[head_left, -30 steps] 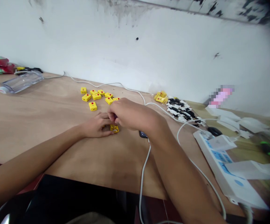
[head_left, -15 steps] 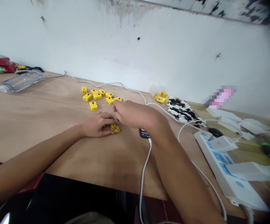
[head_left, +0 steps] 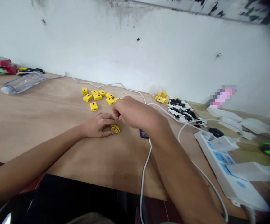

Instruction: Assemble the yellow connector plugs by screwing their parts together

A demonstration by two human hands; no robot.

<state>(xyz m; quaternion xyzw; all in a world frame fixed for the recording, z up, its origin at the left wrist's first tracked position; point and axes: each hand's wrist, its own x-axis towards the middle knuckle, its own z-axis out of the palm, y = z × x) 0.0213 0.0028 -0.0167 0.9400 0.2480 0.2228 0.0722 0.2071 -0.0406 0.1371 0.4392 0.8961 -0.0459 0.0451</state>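
The left hand (head_left: pixel 96 126) is laid on a plywood tabletop (head_left: pixel 43 109) with its fingers (head_left: pixel 107 119) loosely curved, and a small pair of red-dotted yellow blocks (head_left: pixel 115 128) is touched by the fingertips, lying at their far end; whether the blocks are gripped cannot be told. The right hand (head_left: pixel 131 113) is held just above that pair, with its fingers (head_left: pixel 117 112) bunched downward, and whether anything is pinched by them cannot be told. Further yellow blocks (head_left: pixel 94 106) are scattered just beyond the fingers of both hands, toward the wall. A smartphone (head_left: pixel 143 134) is lying to the right of the right fingertips, with a white cable (head_left: pixel 144 174) attached.
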